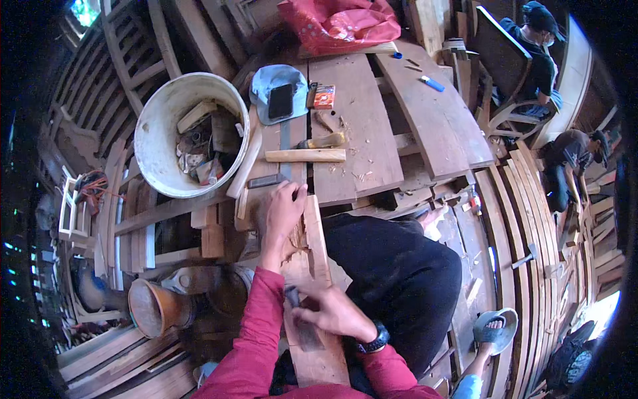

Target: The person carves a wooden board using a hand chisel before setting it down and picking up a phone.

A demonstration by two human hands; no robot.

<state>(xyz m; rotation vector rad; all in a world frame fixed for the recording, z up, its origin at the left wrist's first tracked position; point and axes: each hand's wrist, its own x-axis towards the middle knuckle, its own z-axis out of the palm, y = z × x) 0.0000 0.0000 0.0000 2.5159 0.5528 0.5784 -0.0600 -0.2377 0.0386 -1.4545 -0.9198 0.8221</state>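
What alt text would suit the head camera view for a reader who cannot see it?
Seen from above, a person in red sleeves works a wooden plank on their lap: the left hand presses its far end, the right hand grips a dark tool on it. A white bucket of scraps stands by the workbench.

- Left of the carved plank [312,266], the white bucket [189,133] and stacked wood offcuts [212,233] block the way.
- Ahead on the bench [372,126], a wooden mallet [306,155], brush [322,141] and blue cap [279,93] crowd the near edge.
- Bare board lies open further right on the bench.
- The person's own dark-trousered leg [399,279] closes off the right side.
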